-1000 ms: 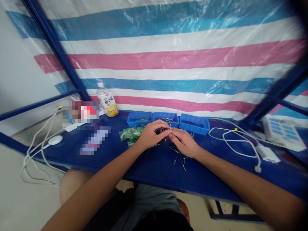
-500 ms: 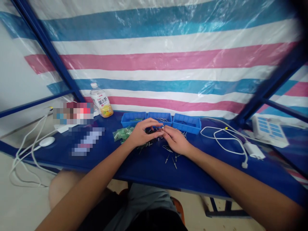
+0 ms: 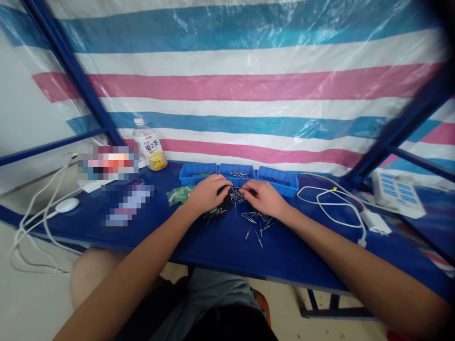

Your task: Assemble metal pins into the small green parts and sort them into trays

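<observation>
My left hand [image 3: 209, 195] is closed, thumb and fingertips bent together at the left side of a loose pile of blind rivets [image 3: 235, 195]. What it pinches, if anything, is too small to make out. Across a short gap, my right hand [image 3: 266, 198] dips its closed fingertips to the pile's right edge; anything between them is hidden. More silver rivets [image 3: 259, 239] lie scattered below it. Small dark pieces [image 3: 222, 209] are heaped under the left hand, and green plastic bits or bags [image 3: 179, 194] lie beside its wrist.
Behind the hands stand three blue bins: a left bin [image 3: 188, 179], a middle bin [image 3: 222, 179] with rivets inside, and a right bin [image 3: 284, 188]. A drink bottle [image 3: 151, 147] is at the back left. White cables [image 3: 320, 203], a charger [image 3: 375, 221] and a power strip [image 3: 398, 194] lie right.
My hands were together over the pile with a small light-coloured piece between their fingertips. They have moved apart and lower, the right hand to the right and down toward the rivets.
</observation>
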{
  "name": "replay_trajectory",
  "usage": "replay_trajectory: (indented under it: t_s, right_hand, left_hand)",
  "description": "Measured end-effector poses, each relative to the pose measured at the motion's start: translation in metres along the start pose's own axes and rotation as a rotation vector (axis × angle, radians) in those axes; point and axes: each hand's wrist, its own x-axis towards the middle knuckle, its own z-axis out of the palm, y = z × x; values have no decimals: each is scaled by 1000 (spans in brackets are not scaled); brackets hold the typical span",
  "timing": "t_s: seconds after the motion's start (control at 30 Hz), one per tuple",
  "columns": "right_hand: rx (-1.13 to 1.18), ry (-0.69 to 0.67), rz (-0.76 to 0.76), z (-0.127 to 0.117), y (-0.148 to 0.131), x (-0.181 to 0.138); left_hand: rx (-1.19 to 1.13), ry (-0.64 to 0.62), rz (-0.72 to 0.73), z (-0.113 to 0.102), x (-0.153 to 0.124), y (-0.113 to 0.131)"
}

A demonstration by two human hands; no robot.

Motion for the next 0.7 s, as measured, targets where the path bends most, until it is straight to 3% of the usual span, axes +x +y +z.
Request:
replay_trajectory:
  t_s: [0.1,0.17,0.3,0.7]
  right_hand:
    - [-61,-112,-267,4,-9,-4]
    - [-95,-175,-359,8,-15,-4]
    - [-194,-235,-376,16,-22,-1]
    - [-413,-183,-381,14,-21,-5]
  left_hand:
    - [-5,-17,-21,1,0,-1]
    - [-12,-26,-25,2,1,0]
    - [-26,-34,-16,6,1,3]
    - [-78,-35,14,7,3,11]
